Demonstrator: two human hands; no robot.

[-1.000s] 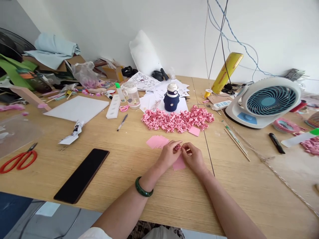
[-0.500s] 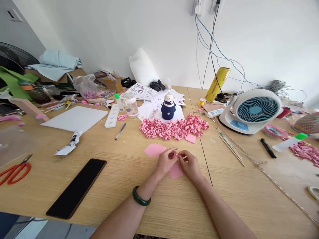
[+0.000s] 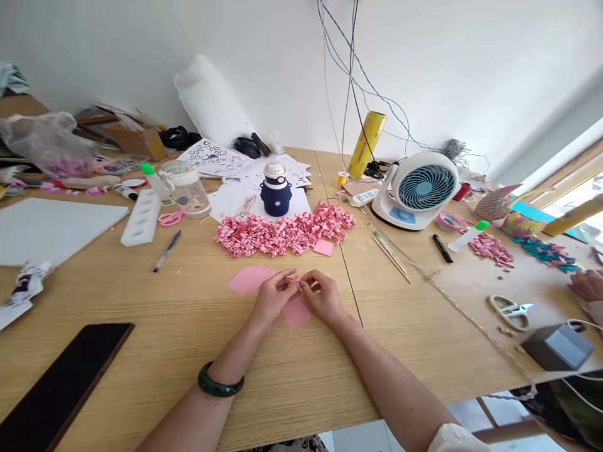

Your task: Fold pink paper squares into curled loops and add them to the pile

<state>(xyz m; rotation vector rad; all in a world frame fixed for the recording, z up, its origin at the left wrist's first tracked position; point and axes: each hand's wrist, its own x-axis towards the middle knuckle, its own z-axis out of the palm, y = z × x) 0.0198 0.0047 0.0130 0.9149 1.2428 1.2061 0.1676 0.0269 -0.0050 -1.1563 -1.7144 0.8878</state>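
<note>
My left hand (image 3: 271,300) and my right hand (image 3: 326,299) meet over the table. Pinched between the fingertips of both is a small pink folded paper piece (image 3: 294,280); its finer shape is partly hidden by the fingers. A square pink paper sheet (image 3: 296,314) lies flat just below them. Beside my left hand several pink sheets (image 3: 249,279) are fanned out. Beyond the hands spreads a heap of small pink folded pieces (image 3: 264,235), with one more pink square (image 3: 323,247) at its front right. A dark green bangle (image 3: 220,382) circles my left wrist.
Behind the heap stands a navy bottle (image 3: 276,198). To the left are a pen (image 3: 167,251), a jug (image 3: 186,191) and a phone (image 3: 66,383). On the right are a fan (image 3: 419,188), sticks (image 3: 391,256), scissors (image 3: 511,312), a grey box (image 3: 558,346) and another person's hand (image 3: 586,285).
The view has swung right, bringing the scissors, grey box and another person's hand into sight. Both my hands stay pinched on the pink piece, with little change in the fingers.
</note>
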